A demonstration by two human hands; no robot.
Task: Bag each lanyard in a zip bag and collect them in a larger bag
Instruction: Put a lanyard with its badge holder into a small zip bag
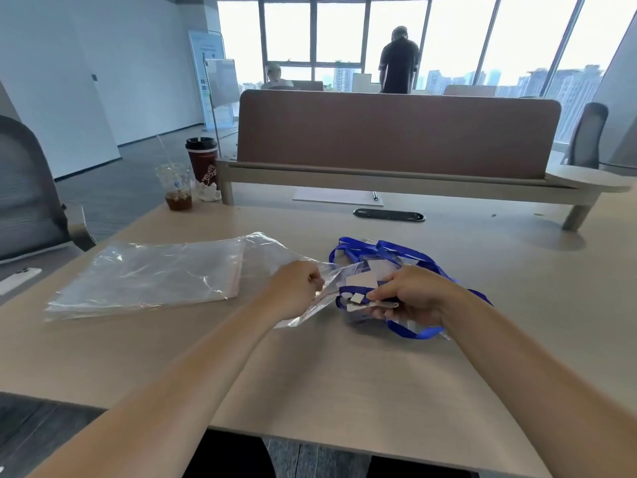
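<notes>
**Single head-worn view**

One wide-angle camera on the person's head looks forward and down, close over the desk. The left hand and right hand sit mid-frame; distant windows fill the top.

on the counter, bags lie at ten o'clock and lanyards at one, with a zip bag between them. a glass and a cup stand at eleven, a phone lies at nine, and a divider stands at twelve.

Glossy clear plastic bags (crinkled), blue woven-cloth lanyards, matt pale wood-look table.
</notes>
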